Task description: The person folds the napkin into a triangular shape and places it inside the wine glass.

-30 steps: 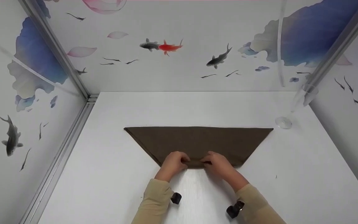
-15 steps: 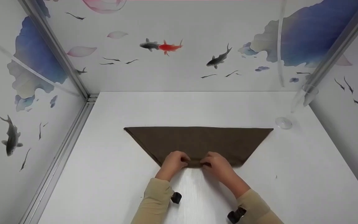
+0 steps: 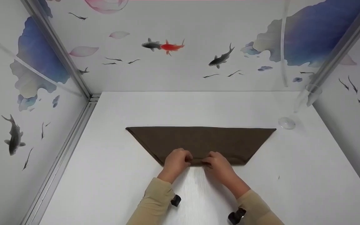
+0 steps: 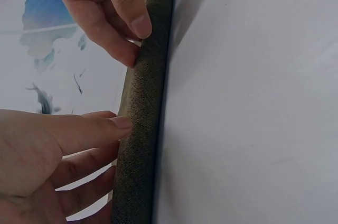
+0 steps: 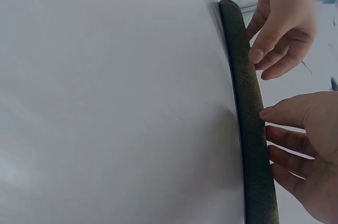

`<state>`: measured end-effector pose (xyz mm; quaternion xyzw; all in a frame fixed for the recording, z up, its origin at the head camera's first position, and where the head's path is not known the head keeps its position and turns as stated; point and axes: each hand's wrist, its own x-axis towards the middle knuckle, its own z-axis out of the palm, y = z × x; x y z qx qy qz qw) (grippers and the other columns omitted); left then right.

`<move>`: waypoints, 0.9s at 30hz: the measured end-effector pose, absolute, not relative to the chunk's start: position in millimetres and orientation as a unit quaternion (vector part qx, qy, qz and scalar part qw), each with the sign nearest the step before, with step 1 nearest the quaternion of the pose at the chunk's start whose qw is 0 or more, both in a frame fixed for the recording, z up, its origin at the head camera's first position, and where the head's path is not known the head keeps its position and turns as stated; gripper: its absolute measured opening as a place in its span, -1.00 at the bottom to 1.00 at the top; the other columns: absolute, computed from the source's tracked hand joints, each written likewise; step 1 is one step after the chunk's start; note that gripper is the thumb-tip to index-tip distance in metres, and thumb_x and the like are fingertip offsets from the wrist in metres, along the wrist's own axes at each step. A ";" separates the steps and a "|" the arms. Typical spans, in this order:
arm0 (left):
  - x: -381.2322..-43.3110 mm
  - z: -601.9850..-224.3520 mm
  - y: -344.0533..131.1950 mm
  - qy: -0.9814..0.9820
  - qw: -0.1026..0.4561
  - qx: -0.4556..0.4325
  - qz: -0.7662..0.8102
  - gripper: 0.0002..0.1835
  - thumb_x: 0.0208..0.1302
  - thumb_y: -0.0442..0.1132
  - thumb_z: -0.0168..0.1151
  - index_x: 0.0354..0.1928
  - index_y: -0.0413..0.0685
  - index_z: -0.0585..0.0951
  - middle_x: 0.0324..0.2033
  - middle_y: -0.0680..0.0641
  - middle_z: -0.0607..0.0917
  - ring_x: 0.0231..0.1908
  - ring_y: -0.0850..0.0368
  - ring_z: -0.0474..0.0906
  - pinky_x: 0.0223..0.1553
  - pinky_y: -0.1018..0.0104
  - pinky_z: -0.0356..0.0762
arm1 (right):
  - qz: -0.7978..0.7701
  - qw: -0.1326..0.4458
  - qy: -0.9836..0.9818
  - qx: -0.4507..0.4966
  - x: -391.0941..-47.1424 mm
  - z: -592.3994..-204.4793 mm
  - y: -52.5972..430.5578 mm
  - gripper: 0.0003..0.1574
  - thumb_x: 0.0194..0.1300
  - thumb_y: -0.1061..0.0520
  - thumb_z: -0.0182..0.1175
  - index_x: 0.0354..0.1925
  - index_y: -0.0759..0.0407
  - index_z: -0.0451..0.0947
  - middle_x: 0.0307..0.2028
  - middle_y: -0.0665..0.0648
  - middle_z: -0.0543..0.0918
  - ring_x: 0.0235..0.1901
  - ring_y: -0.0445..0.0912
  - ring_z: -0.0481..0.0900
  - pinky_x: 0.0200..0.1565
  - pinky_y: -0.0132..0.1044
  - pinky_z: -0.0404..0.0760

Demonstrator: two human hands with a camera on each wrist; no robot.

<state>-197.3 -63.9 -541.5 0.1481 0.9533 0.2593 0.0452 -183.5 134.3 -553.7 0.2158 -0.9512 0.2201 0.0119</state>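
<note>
Near edge of the cloth (image 3: 198, 140) has crept up the frame slightly over the last second, and its lower-right corner now sits a touch higher; top edge about the same. Reads as the roll (image 4: 148, 86) taking up a bit more cloth. My call: early in the rolling, most of it still flat.

Left hand (image 3: 175, 161) and right hand (image 3: 219, 165) both pinch the roll near its middle, thumbs on the near side, a small gap between them.

Cloth: dark brown, a trapezoid, long side up, center of frame just below mid-height, on the white tabletop (image 3: 105, 187). Looks smooth; roll fairly even, visibly woven up close.
</note>
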 end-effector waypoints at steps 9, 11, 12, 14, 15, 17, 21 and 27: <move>-199.2 -548.3 -61.9 0.961 0.002 0.182 0.206 -0.77 0.06 -0.40 0.47 -0.23 0.02 0.73 -0.32 0.02 0.62 -0.23 0.07 0.57 -0.23 0.28 0.57 | 0.208 0.023 -0.951 0.226 -186.9 -555.0 135.7 -0.72 0.13 0.31 0.40 -0.13 0.22 0.70 -0.26 0.08 0.54 -0.20 0.01 0.51 -0.15 -0.11 0.57; -200.9 -549.4 -62.4 0.962 0.002 0.184 0.202 -0.78 0.08 -0.39 0.46 -0.22 0.02 0.73 -0.31 0.02 0.63 -0.23 0.08 0.57 -0.23 0.27 0.58 | 0.211 0.023 -0.952 0.223 -187.4 -553.8 135.1 -0.73 0.13 0.31 0.40 -0.13 0.24 0.70 -0.25 0.10 0.55 -0.19 0.02 0.52 -0.14 -0.10 0.57; -201.7 -549.8 -62.7 0.962 0.001 0.185 0.202 -0.79 0.09 -0.38 0.45 -0.23 0.02 0.73 -0.31 0.02 0.63 -0.23 0.08 0.58 -0.24 0.27 0.58 | 0.211 0.027 -0.952 0.221 -187.4 -553.1 134.8 -0.73 0.13 0.32 0.40 -0.14 0.24 0.70 -0.25 0.10 0.56 -0.20 0.02 0.52 -0.14 -0.09 0.57; -203.1 -550.2 -63.0 0.961 0.000 0.187 0.203 -0.81 0.12 -0.37 0.44 -0.22 0.02 0.74 -0.31 0.02 0.64 -0.24 0.09 0.59 -0.24 0.26 0.58 | 0.210 0.035 -0.952 0.221 -187.3 -552.1 134.3 -0.74 0.12 0.32 0.41 -0.16 0.25 0.70 -0.26 0.11 0.56 -0.21 0.02 0.52 -0.15 -0.09 0.57; -203.8 -550.5 -63.0 0.961 -0.002 0.188 0.204 -0.81 0.12 -0.36 0.43 -0.22 0.02 0.74 -0.31 0.03 0.64 -0.24 0.10 0.60 -0.24 0.26 0.58 | 0.209 0.041 -0.952 0.222 -187.1 -552.0 134.3 -0.75 0.12 0.32 0.41 -0.17 0.25 0.71 -0.27 0.11 0.56 -0.22 0.02 0.52 -0.16 -0.10 0.57; -205.1 -550.8 -62.9 0.960 -0.004 0.190 0.204 -0.82 0.14 -0.35 0.42 -0.21 0.02 0.74 -0.30 0.03 0.65 -0.24 0.10 0.60 -0.23 0.26 0.59 | 0.201 0.053 -0.951 0.230 -186.4 -552.3 134.5 -0.77 0.12 0.31 0.41 -0.19 0.24 0.71 -0.28 0.10 0.56 -0.24 0.02 0.53 -0.18 -0.10 0.57; -207.2 -551.1 -62.1 0.961 -0.002 0.189 0.201 -0.83 0.18 -0.33 0.40 -0.18 0.01 0.74 -0.28 0.02 0.67 -0.21 0.09 0.61 -0.19 0.25 0.59 | 0.184 0.059 -0.949 0.248 -185.0 -554.8 135.7 -0.79 0.13 0.27 0.41 -0.19 0.23 0.72 -0.27 0.09 0.55 -0.25 0.00 0.53 -0.20 -0.12 0.57; -207.9 -549.8 -60.7 0.965 -0.012 0.184 0.188 -0.83 0.17 -0.32 0.42 -0.18 0.01 0.74 -0.29 0.02 0.67 -0.22 0.10 0.61 -0.21 0.26 0.59 | 0.162 0.040 -0.953 0.254 -186.1 -556.1 136.8 -0.76 0.17 0.21 0.39 -0.15 0.23 0.70 -0.22 0.10 0.56 -0.23 0.00 0.53 -0.19 -0.11 0.57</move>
